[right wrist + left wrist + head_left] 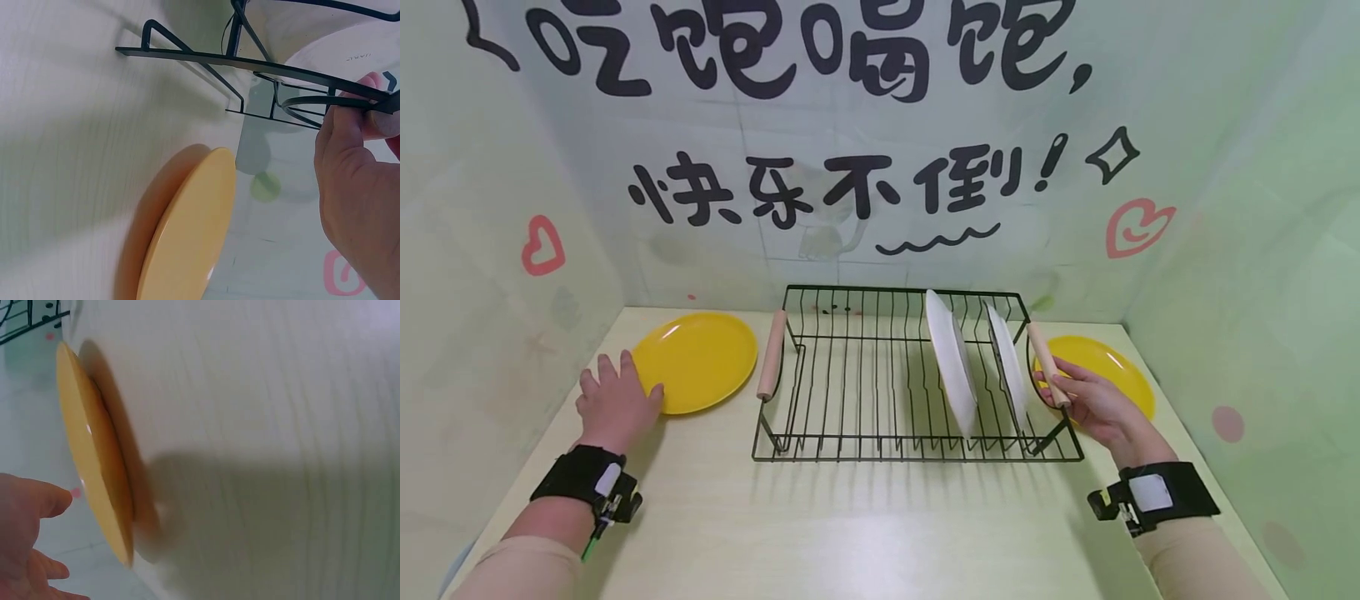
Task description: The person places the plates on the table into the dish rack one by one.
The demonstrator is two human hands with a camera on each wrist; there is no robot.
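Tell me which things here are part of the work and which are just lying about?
In use: left hand touching the left yellow plate; right hand gripping the rack's right wooden handle; dish rack.

Lying about: right yellow plate; two white plates standing in the rack.

Your left hand lies flat, fingers spread, at the near-left rim of a round yellow plate that rests face up on the desk, left of the black wire dish rack. Your right hand curls its fingers round the rack's right wooden handle. The rack stands level on the desk, with a matching wooden handle on its left end.
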